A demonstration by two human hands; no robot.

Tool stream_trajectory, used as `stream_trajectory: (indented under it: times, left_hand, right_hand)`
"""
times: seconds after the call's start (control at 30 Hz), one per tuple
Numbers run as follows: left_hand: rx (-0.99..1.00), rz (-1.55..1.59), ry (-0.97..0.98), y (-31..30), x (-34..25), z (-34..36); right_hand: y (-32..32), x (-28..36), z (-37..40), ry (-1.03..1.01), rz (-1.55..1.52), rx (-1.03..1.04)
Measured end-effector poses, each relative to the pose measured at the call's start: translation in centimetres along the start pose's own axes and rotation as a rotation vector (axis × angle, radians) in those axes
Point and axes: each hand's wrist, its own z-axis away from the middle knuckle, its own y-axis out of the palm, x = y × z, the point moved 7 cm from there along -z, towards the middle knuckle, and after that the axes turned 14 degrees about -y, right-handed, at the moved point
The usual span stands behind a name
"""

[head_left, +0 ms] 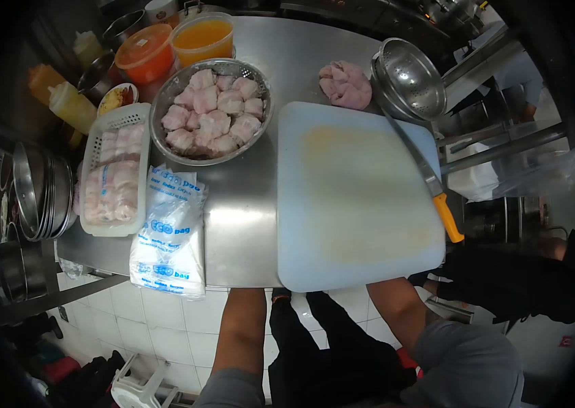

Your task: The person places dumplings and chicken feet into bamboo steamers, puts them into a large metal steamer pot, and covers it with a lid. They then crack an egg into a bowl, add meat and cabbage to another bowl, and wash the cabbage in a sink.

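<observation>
Both my forearms reach forward to the front edge of the steel table, where my two hands are hidden below it. My left forearm ends left of the white cutting board [355, 197], and my right forearm ends under the board's near right corner. The board is bare apart from a yellowish stain. A knife [445, 214] with an orange handle lies along its right edge, blade pointing away. Left of the board lies a stack of printed plastic bags [168, 238]. A perforated steel bowl [264, 129] holds pieces of raw, pale pink meat [204, 99].
A white basket [112, 230] of bagged meat stands left. Two tubs, one orange-lidded [144, 54] and one with yellow liquid [202, 41], sit behind. A meat lump [345, 85] and steel colanders [413, 78] are beyond the board. Another person in black [519, 275] is at right.
</observation>
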Motion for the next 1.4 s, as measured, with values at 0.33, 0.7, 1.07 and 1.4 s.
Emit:
stream_trajectory:
  times: [0.33,0.7,1.07,1.4]
  left_hand:
    - [0.039,-0.036,0.038,0.4,-1.9,2.2]
    - [-0.227,-0.53,0.122,-7.7,-7.1,20.2]
    - [0.143,-0.881,0.235,7.8,-23.5,43.1]
    - [0.053,-1.731,0.674,34.6,-16.0,32.8]
  right_hand:
    - [1.0,1.7,0.8,-0.134,0.547,0.152]
    - [0.2,1.1,4.8,-0.306,1.176,0.566]
    - [-7.4,6.1,25.6,-0.586,1.162,1.201]
    - [-28.0,5.7,26.7,-0.37,1.2,0.761]
